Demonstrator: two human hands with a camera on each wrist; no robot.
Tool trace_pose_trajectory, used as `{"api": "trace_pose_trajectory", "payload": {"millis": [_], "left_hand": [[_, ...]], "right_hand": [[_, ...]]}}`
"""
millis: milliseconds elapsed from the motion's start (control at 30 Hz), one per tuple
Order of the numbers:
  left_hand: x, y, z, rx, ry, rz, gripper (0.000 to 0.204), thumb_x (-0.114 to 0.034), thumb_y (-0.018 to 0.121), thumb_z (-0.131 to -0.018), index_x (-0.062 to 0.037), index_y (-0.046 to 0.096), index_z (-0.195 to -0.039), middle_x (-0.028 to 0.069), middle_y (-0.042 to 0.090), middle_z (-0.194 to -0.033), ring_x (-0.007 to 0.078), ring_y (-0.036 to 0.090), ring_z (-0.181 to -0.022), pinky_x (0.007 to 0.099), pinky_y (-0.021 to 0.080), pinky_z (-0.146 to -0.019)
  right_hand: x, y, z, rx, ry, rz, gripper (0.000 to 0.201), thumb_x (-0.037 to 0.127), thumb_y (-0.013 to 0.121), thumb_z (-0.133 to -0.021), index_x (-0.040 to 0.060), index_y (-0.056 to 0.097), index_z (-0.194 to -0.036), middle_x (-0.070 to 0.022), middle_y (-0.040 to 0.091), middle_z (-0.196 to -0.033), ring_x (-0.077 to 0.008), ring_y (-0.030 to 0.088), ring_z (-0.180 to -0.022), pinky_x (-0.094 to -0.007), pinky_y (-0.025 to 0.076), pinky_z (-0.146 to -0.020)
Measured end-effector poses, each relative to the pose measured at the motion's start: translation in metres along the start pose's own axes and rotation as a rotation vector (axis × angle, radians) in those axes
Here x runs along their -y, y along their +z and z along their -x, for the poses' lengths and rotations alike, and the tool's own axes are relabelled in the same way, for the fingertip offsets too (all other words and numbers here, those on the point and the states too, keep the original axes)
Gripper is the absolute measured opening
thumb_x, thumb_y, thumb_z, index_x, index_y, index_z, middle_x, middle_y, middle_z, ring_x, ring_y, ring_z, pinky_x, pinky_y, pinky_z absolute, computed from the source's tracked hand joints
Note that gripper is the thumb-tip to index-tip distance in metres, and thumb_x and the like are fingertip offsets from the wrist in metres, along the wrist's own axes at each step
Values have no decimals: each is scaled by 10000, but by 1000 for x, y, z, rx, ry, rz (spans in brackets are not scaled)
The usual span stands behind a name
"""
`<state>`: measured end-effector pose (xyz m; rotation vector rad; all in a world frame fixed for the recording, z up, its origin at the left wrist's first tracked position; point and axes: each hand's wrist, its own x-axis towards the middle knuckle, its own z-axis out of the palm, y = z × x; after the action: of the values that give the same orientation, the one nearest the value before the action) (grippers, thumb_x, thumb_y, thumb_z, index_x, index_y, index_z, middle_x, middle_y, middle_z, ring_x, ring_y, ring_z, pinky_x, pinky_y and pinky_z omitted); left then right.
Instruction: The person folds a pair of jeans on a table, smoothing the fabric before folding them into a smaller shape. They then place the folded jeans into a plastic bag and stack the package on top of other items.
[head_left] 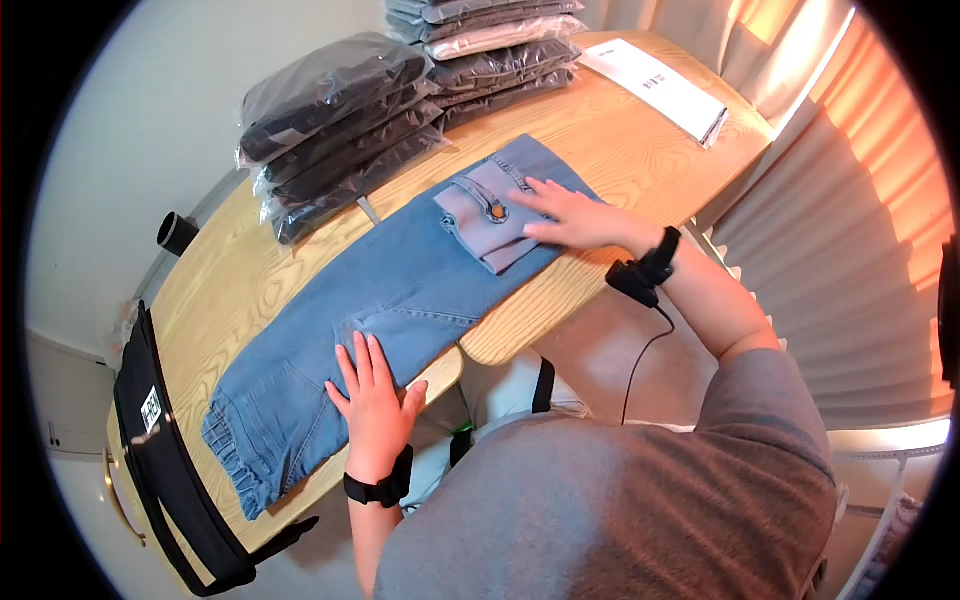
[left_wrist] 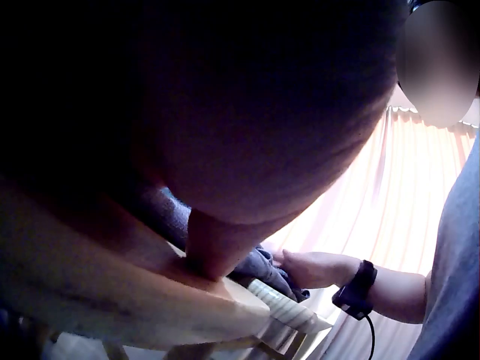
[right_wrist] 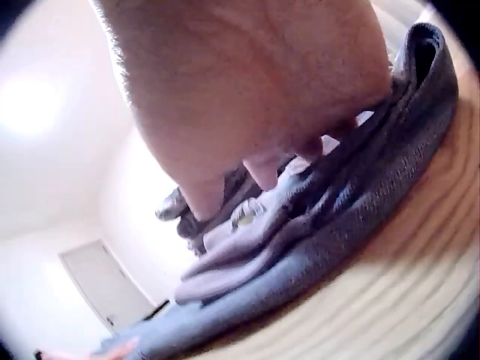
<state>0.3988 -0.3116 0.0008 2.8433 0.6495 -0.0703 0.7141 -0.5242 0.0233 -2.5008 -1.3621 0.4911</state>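
A pair of blue jeans (head_left: 330, 290) lies lengthwise along the wooden table, its gathered elastic end toward the left. At the other end the cloth is folded over, and a paler folded piece with a button (head_left: 497, 212) lies on top. My left hand (head_left: 375, 415) rests with spread fingers on the jeans' near edge, around the middle. My right hand (head_left: 580, 218) lies over the folded end, its fingertips touching the paler piece near the button. In the right wrist view, the fingers (right_wrist: 202, 199) point down onto the layered cloth (right_wrist: 300, 247).
Stacks of bagged dark garments (head_left: 340, 95) stand at the back of the wooden table (head_left: 190, 330). A white printed packet (head_left: 655, 88) lies at the far right. A black item with a white label (head_left: 165, 440) hangs over the left end. A black cup-shaped object (head_left: 178, 233) is beyond the back edge.
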Motion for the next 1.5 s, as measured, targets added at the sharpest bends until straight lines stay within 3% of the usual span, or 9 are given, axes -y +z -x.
{"api": "trace_pose_trajectory", "payload": {"millis": [67, 133, 267, 467, 567, 867, 1167, 1333, 1500], "left_hand": [[2, 1, 1, 3, -13, -1, 849, -425, 592, -857, -1, 179, -1465, 170, 148, -1542, 382, 54, -1432, 686, 93, -1043], [3, 4, 2, -20, 15, -18, 851, -429, 592, -856, -1, 180, -1465, 170, 151, -1541, 385, 59, -1430, 690, 99, -1040], [3, 4, 1, -20, 18, -14, 851, -432, 590, -857, -3, 179, -1465, 170, 154, -1541, 385, 66, -1429, 690, 104, -1039], [4, 4, 2, -17, 2, -9, 846, -428, 592, -857, -5, 186, -1465, 166, 159, -1541, 380, 74, -1430, 689, 100, -1040], [4, 6, 3, -31, 12, -24, 838, -423, 592, -859, -5, 191, -1464, 162, 160, -1542, 377, 75, -1431, 688, 98, -1040], [3, 2, 0, -8, -22, -2, 839, -413, 608, -849, 9, 207, -1453, 161, 150, -1545, 370, 57, -1433, 673, 95, -1051], [4, 5, 2, -125, 16, -28, 815, -425, 628, -825, 9, 286, -1425, 167, 222, -1517, 383, 153, -1409, 687, 191, -1016], [7, 7, 4, -148, 43, -61, 820, -441, 621, -822, 2, 289, -1426, 164, 225, -1516, 385, 174, -1403, 687, 209, -1010], [7, -2, 6, -80, 29, 93, 694, -443, 593, -848, 32, 393, -1312, 230, 458, -1300, 403, 426, -1218, 631, 339, -927]], "right_hand": [[-13, -9, 5, -238, -154, -436, 698, 490, 573, -881, 76, 371, -1406, -236, 417, -1395, -384, 404, -1291, -409, 359, -1043], [-25, -13, 15, -617, 470, -122, 698, 445, 662, -832, -79, 468, -1249, -251, 589, -1180, -373, 571, -1104, -355, 461, -924], [-27, -2, 33, -474, 641, -14, 671, 441, 702, -798, -99, 515, -1148, -207, 661, -1001, -320, 644, -913, -389, 508, -786], [-45, 30, 33, -683, 462, -1177, 447, 357, 687, -839, -9, 577, -1071, -78, 677, -901, -175, 631, -796, -355, 490, -675], [2, 35, 33, -799, 423, -2096, 283, 260, 623, -895, 63, 577, -1092, -84, 652, -1081, -261, 626, -982, -379, 485, -897], [64, 59, -18, -709, 510, -2355, 333, 138, 650, -878, 58, 547, -1184, -82, 599, -1214, -245, 559, -1128, -413, 403, -1020], [94, 63, -18, -1043, 150, -1687, 331, 126, 654, -883, -10, 556, -1169, -92, 617, -1162, -197, 577, -1027, -321, 442, -911], [132, 47, -10, -761, 270, -1065, 355, 39, 648, -833, -8, 559, -1173, -169, 574, -1242, -252, 548, -1131, -364, 438, -917], [187, 65, -12, -523, -431, 37, 567, 11, 650, -677, 134, 567, -1225, -117, 557, -1280, -310, 465, -1246, -448, 346, -1040]]}}
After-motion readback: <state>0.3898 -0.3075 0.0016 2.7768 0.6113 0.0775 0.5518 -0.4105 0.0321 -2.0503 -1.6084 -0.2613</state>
